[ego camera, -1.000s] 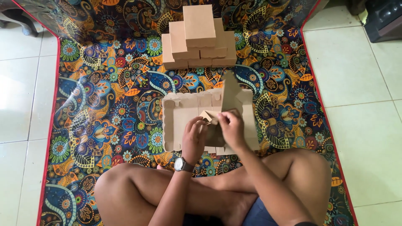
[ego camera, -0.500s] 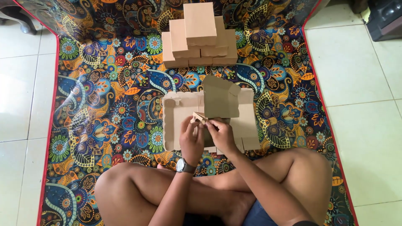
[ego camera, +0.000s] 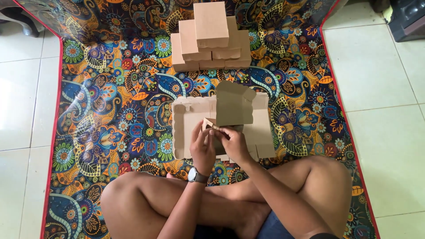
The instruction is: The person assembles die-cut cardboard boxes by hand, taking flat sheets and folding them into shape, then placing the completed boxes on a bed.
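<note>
Patterned mat (ego camera: 110, 110) on tiled floor, left hand (ego camera: 202, 148) and right hand (ego camera: 233, 144) both pinching half-folded cardboard box (ego camera: 221, 119), finished boxes (ego camera: 210, 37) stacked beyond

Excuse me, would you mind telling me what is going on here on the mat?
A person sits cross-legged on a patterned mat, folding a flat brown cardboard box blank. The left hand and right hand pinch small flaps near its front edge, while one panel stands upright. A stack of finished boxes sits farther back on the mat.
</note>
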